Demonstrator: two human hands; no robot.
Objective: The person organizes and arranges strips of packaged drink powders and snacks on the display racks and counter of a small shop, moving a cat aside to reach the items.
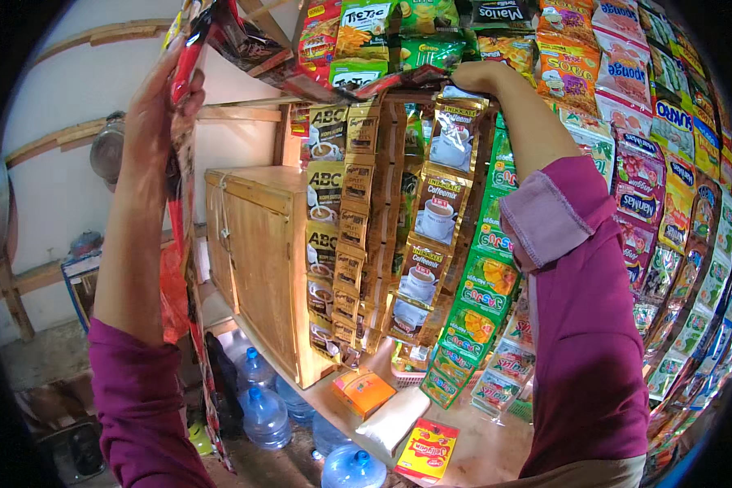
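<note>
My left hand (174, 91), raised at the upper left, grips a long strip of red and black sachets (268, 61). One length of the strip hangs down along my left forearm. Another length sags across to my right hand (473, 76), whose bent fingers hold its far end at the hanging rack; the fingertips are hidden. Just below my right hand hangs a strip of brown coffee sachets (436, 210). A green strip of drink sachets (479, 280) hangs beside it, partly behind my right arm. Farther left are black and gold coffee sachets (326, 189).
Snack packets (427, 55) hang above, and more sachet strips (640, 183) cover the right side. A wooden cabinet (259, 244) stands at the left. An orange box (363, 391) and a red-yellow packet (428, 450) lie on the counter (482, 436). Several water jugs (265, 415) stand below.
</note>
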